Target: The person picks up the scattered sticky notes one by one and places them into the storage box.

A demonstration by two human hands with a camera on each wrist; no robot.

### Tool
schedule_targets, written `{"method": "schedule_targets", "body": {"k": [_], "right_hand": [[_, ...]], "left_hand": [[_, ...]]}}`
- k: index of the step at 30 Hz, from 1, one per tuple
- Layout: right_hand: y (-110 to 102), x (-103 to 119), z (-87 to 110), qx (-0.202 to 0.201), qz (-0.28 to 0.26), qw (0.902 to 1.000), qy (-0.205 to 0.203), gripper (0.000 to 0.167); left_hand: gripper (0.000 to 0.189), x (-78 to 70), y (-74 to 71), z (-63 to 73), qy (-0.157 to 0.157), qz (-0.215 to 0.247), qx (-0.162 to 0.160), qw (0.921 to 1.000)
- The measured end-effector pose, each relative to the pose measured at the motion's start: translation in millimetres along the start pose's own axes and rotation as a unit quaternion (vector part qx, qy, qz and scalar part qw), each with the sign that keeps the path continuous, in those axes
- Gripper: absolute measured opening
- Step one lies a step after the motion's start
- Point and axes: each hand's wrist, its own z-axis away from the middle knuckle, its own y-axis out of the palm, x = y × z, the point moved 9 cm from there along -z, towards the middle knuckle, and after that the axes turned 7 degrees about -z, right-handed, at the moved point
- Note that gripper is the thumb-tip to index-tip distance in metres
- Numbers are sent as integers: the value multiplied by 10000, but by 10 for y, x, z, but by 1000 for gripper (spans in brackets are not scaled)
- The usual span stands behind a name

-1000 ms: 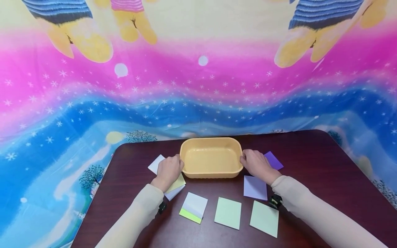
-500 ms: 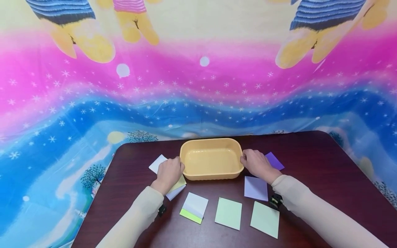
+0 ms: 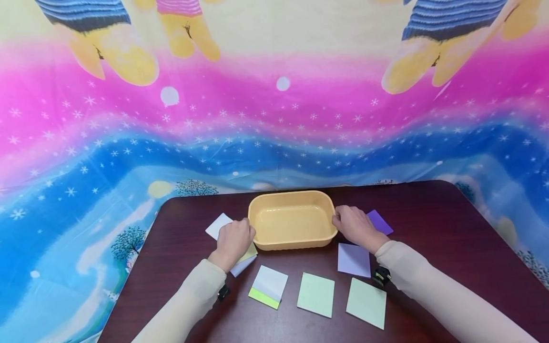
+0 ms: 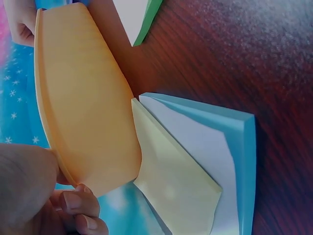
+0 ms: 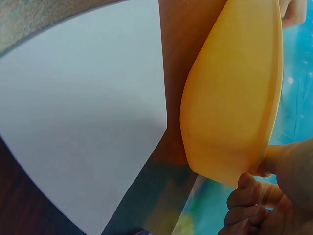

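Note:
A yellow plastic basin (image 3: 293, 223) with rounded corners stands at the far side of the table. My left hand (image 3: 233, 240) pinches its left end by the rim, thumb over the edge and fingers below, as the left wrist view shows. At the opposite end my right hand (image 3: 358, 227) pinches the rim in the same way. Nothing lies inside the basin. Under and beside my left hand are a pale yellow note pad (image 4: 176, 171) and a blue-edged pad (image 4: 248, 161). I cannot tell whether the basin's bottom touches the table.
Square note pads lie around the basin: a white one (image 3: 218, 226), a white and lime one (image 3: 268, 287), pale green ones (image 3: 316, 294) (image 3: 366, 303), a lilac one (image 3: 353, 260) and a purple one (image 3: 381, 222). A printed cloth (image 3: 274, 119) hangs behind the dark table (image 3: 437, 224).
The basin's near side sits very slightly lower in the head view than a second ago. Both hands keep their hold on the rim, and the note pads stay in place.

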Motion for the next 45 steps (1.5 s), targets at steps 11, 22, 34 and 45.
{"method": "schedule_targets", "body": {"k": [11, 22, 34, 45], "right_hand": [[-5, -1, 19, 73, -31, 10000, 55, 23], [-13, 4, 53, -21, 58, 10000, -60, 24], [-44, 31, 66, -67, 95, 9998, -148, 25], [-37, -4, 87, 20, 136, 9999, -65, 24]], "left_hand": [[26, -11, -20, 32, -19, 3, 184, 9998], [26, -30, -44, 79, -3, -18, 162, 9999], [27, -36, -18, 79, 40, 157, 296, 9994], [30, -46, -11, 99, 146, 327, 297, 9989]]}}
